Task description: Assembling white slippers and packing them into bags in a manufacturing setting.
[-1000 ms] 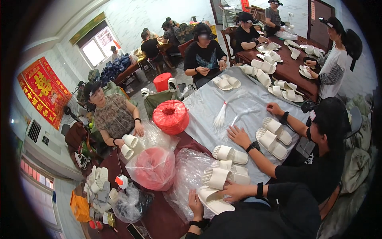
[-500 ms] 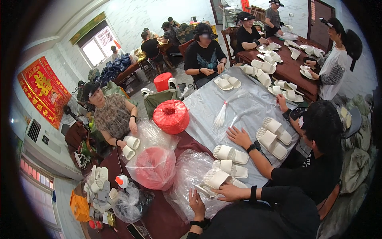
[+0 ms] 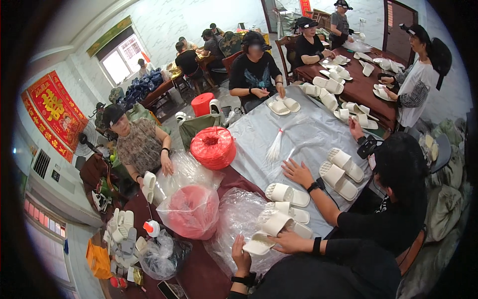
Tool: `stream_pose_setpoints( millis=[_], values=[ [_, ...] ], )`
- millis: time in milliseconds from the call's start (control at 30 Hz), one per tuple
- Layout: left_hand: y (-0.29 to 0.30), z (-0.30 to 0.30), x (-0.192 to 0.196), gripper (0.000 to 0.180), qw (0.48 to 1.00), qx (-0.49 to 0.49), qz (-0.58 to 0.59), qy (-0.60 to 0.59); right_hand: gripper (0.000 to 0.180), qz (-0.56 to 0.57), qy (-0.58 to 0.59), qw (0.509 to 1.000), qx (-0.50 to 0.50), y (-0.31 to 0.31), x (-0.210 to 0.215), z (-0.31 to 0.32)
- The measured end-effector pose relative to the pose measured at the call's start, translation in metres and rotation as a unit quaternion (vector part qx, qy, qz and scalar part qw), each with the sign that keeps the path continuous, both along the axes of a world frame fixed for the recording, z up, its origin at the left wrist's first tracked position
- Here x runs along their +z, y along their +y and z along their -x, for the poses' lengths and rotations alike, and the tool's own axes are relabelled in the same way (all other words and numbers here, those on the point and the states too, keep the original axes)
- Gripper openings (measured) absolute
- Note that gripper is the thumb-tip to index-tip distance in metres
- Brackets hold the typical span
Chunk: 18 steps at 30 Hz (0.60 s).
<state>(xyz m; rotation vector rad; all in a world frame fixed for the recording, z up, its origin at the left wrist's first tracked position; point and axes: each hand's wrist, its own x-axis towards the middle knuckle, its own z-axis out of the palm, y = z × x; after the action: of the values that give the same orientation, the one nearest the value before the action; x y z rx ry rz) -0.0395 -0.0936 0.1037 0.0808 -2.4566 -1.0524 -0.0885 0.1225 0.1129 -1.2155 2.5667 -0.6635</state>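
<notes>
Above clear plastic sheeting (image 3: 231, 214), a white slipper (image 3: 258, 244) is now tilted differently, apparently being turned between the half-curled left hand (image 3: 241, 257) and the extended right hand (image 3: 291, 242), though whether either grip is closed cannot be told.

Lower slipper (image 3: 258, 244) pt. behind R hand (image 3: 293, 242), phone (image 3: 166, 289) btm out-of-pic.

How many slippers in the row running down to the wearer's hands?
4: far slipper, second slipper, third slipper by the right hand, fourth slipper between it and the left hand. Others may be hidden beneath.
</notes>
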Motion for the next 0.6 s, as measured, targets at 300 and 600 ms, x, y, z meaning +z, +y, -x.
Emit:
stream_pose_setpoints(
  millis=[300,600],
  values=[
    [0.011,-0.003,-0.009,0.028,0.998,0.032,-0.055,0.007,0.049,-0.026,0.108,0.993,-0.028,-0.003,0.003,-0.003],
    [0.016,-0.001,0.001,0.028,0.995,0.08,-0.056,0.024,0.043,-0.059,0.137,0.989,-0.01,-0.003,-0.001,0.0]
  ],
)
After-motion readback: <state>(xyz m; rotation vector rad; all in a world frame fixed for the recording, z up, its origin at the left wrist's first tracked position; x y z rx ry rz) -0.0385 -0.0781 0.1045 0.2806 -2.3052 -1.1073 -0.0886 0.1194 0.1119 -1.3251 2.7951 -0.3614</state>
